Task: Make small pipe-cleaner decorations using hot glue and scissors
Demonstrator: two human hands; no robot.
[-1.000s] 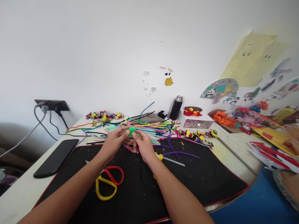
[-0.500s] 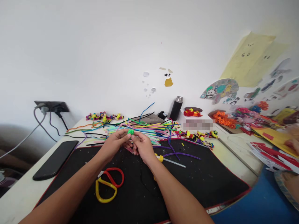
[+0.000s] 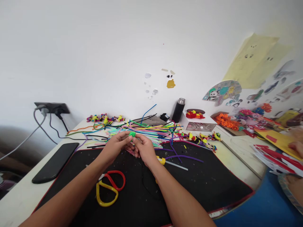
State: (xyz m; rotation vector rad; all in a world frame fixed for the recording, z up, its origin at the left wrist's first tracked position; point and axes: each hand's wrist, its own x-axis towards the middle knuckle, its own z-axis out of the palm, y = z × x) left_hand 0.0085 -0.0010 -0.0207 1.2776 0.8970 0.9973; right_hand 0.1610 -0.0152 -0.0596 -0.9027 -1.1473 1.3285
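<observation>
A small green coiled piece is pinched between the fingertips of both hands, above the far part of the black mat. My left hand grips it from the left, and my right hand from the right. Behind the fingers lies a pile of colourful pipe cleaners. Scissors with red and yellow handles rest on the mat below my left hand. A yellow tool, perhaps a glue gun, is partly hidden by my right forearm, with a clear stick beyond it.
A black phone lies on the left. Behind the pile stand a black flask and a white box. Small colourful figures lie at the right. Orange flowers and another person's hand are further right.
</observation>
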